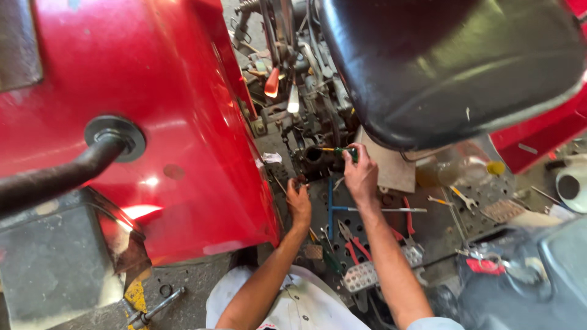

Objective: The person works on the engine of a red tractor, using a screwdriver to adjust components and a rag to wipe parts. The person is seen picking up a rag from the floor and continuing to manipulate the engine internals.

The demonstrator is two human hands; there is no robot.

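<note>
The right hand [361,177] is closing its fingers around the green handle of a screwdriver [341,150], holding it just below the black seat [440,67]. The screwdriver is lying nearly level, its long axis running from three o'clock to nine o'clock, and its shaft is pointing toward nine o'clock at a round opening [313,154] in the dark housing. The tip looks to be just at the rim of that opening; whether it is inside is too small to tell.

The left hand [298,201] is resting at about seven o'clock from the opening, fingers curled at a small part on the perforated footplate [483,192]; what it is pinching, if anything, cannot be made out.

Judging by the scene, the work is sitting midway: the housing is lying exposed and tools are spread about, among them red-handled pliers [353,244] and a wrench [463,198]. The red fender [153,110] is filling the nine o'clock side.
</note>
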